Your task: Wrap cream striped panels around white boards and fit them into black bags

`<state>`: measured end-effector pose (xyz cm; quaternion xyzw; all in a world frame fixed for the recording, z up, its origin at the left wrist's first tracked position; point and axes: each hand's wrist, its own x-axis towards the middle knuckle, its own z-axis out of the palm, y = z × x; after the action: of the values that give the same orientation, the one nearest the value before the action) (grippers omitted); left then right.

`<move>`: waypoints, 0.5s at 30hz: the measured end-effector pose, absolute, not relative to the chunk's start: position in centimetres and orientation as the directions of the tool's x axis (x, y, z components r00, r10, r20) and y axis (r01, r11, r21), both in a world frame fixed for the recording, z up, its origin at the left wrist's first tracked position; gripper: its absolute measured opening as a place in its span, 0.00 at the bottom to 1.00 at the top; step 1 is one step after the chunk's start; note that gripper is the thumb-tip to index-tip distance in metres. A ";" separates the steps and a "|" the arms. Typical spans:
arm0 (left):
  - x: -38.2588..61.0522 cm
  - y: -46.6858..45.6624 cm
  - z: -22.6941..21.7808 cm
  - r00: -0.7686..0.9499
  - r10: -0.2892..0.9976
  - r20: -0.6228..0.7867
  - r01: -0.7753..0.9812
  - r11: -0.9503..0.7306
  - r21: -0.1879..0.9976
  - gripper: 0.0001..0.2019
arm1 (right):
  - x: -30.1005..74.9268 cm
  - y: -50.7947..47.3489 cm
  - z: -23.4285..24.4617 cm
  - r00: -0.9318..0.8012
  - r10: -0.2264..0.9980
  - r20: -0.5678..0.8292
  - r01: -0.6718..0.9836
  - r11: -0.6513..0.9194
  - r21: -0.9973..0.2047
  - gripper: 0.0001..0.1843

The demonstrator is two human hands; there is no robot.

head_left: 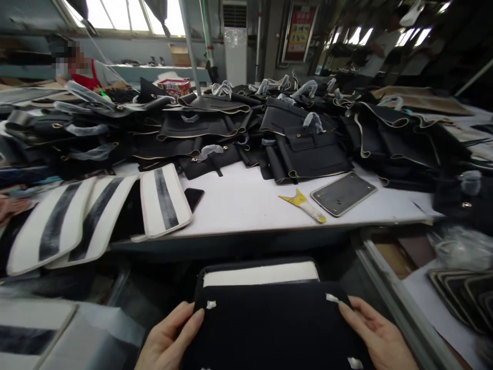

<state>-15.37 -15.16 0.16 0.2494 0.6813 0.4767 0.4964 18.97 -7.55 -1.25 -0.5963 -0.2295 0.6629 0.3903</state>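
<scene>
Left hand [169, 336] and right hand [379, 331] clasp a black panel [265, 329] by its opposite sides, short of a worktable's [242, 208] near edge

A white-faced panel [262, 274] shows just beyond the held one; along the table's near edge lie striped white panels [165, 200] at left, a yellow tool [303, 204] and a grey plate [344, 193] right of centre, black bag pieces [316, 156] heaped toward the far edge, a person [88, 74] in the left background

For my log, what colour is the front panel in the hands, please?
The front panel looks black; the head view shows it best.
</scene>
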 end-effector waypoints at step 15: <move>-18.0 -10.8 -2.1 -0.363 0.883 -0.298 0.254 0.401 0.880 0.27 | 18.4 0.0 -3.4 -0.024 0.758 -0.652 -0.030 -0.653 -0.757 0.48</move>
<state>-18.01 -10.79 -2.11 0.3891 0.7304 0.3846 0.4090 18.44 0.02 -3.37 -0.6305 -0.2885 0.6548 0.3007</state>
